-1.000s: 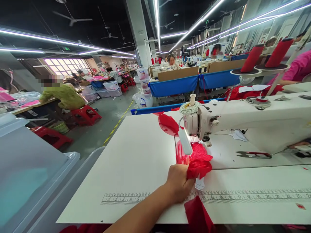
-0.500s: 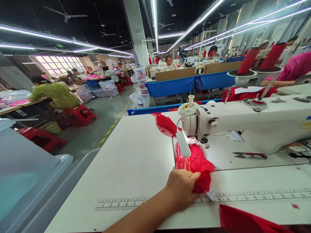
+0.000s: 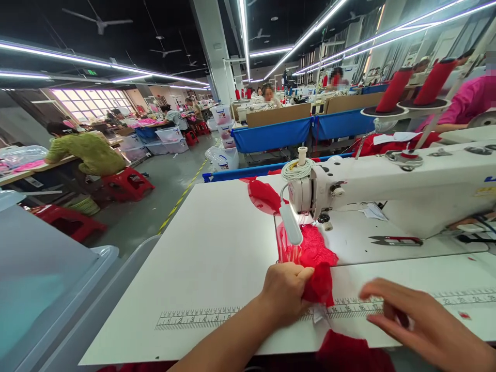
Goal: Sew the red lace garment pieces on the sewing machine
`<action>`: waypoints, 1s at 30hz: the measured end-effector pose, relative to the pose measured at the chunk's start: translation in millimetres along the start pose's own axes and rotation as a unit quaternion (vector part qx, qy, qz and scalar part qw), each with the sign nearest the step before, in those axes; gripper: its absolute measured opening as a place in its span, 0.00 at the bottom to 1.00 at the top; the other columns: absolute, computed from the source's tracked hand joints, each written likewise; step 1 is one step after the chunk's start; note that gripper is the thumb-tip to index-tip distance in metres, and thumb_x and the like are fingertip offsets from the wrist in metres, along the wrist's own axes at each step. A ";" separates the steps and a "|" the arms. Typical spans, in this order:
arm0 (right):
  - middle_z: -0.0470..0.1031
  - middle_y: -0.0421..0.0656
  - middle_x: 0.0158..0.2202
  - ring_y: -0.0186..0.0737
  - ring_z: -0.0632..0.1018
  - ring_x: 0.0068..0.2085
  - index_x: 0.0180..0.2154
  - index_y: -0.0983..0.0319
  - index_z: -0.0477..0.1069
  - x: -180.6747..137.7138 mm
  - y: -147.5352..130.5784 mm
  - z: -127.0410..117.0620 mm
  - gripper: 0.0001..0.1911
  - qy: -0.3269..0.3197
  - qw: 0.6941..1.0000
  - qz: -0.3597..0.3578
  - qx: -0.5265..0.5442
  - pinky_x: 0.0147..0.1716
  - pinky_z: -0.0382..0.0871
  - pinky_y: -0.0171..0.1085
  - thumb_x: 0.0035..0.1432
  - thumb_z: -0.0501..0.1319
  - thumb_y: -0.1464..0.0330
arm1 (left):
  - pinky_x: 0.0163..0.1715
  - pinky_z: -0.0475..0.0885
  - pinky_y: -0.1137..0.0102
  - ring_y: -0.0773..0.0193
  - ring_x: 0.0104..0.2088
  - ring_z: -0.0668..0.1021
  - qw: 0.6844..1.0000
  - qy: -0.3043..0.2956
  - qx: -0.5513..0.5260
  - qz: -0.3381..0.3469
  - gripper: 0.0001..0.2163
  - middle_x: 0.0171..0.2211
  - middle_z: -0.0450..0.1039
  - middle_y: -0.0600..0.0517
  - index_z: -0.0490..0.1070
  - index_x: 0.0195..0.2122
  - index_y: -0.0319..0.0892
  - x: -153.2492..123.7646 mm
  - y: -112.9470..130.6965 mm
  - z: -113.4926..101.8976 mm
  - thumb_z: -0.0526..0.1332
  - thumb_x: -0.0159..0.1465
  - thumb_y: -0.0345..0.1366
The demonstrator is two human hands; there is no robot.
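Observation:
My left hand (image 3: 285,290) is closed on the near end of a red lace fabric piece (image 3: 314,245), thumb on top. The piece runs from my hand up to the needle area of the white sewing machine (image 3: 372,183). A small white label (image 3: 320,313) pokes out below the fabric. To the right, my right hand (image 3: 411,315) hovers over the table's ruler marking, thumb and fingers apart, with nothing between them; it is slightly blurred. More dark red cloth (image 3: 344,351) hangs at the table's front edge between my hands.
Thread snips (image 3: 397,241) lie on the machine bed. Sheer red fabric (image 3: 265,196) lies behind the machine head. Red thread cones (image 3: 395,92) stand above the machine. A grey plastic bin (image 3: 96,289) is beside the table's left edge. Other people sit at work farther off.
My right hand has come into view from the lower right. The red cloth at the front edge has shifted left. My left hand keeps its grip on the lace piece.

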State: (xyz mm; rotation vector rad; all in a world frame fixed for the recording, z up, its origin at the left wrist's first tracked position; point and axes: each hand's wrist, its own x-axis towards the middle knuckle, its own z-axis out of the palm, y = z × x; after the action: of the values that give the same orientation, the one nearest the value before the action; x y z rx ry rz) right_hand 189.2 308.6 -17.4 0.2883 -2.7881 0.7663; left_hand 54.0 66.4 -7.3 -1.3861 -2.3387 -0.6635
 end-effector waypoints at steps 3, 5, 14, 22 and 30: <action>0.73 0.52 0.53 0.35 0.74 0.21 0.60 0.59 0.61 52.0 -18.3 2.0 0.25 0.055 0.987 -0.099 -0.115 0.18 0.68 0.36 0.62 0.53 0.65 | 0.20 0.50 0.70 0.68 0.19 0.64 1.000 0.006 -0.004 0.010 0.11 0.18 0.64 0.56 0.61 0.23 0.43 -0.4 -1.3 -0.1 0.59 0.58 0.42; 0.70 0.55 0.57 0.37 0.74 0.21 0.60 0.62 0.60 75.9 -27.2 9.0 0.28 0.080 0.971 -0.131 -0.185 0.15 0.62 0.36 0.58 0.52 0.70 | 0.20 0.49 0.69 0.69 0.19 0.63 1.000 0.007 0.001 0.024 0.13 0.18 0.63 0.56 0.60 0.21 0.43 -0.3 -1.5 -0.6 0.58 0.59 0.42; 0.78 0.42 0.42 0.35 0.76 0.34 0.31 0.58 0.69 113.3 -3.6 8.9 0.17 0.064 0.983 -0.147 -0.086 0.24 0.62 0.30 0.47 0.48 0.82 | 0.20 0.47 0.70 0.70 0.18 0.60 0.997 0.030 -0.001 0.067 0.12 0.17 0.61 0.56 0.61 0.21 0.42 4.1 -1.6 -3.8 0.56 0.61 0.39; 0.73 0.42 0.35 0.40 0.72 0.35 0.38 0.59 0.70 135.7 1.2 -11.3 0.26 -0.096 0.971 -0.215 -0.044 0.35 0.65 0.36 0.39 0.49 0.84 | 0.18 0.48 0.69 0.70 0.18 0.57 0.993 0.032 -0.006 0.109 0.18 0.17 0.59 0.56 0.59 0.18 0.42 8.0 0.0 -7.6 0.50 0.66 0.39; 0.74 0.42 0.37 0.39 0.71 0.34 0.31 0.58 0.70 128.4 9.3 11.4 0.20 -0.012 0.975 -0.190 -0.112 0.28 0.59 0.35 0.38 0.51 0.82 | 0.21 0.59 0.71 0.65 0.23 0.68 0.993 0.031 0.108 0.029 0.13 0.24 0.67 0.54 0.68 0.46 0.39 5.3 -7.3 -8.8 0.52 0.62 0.26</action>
State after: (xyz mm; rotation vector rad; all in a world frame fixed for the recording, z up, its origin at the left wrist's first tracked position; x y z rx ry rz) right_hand 62.5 294.3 4.1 0.7612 -2.6832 0.3564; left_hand 45.5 62.3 1.1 -1.3112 -2.2377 -0.4159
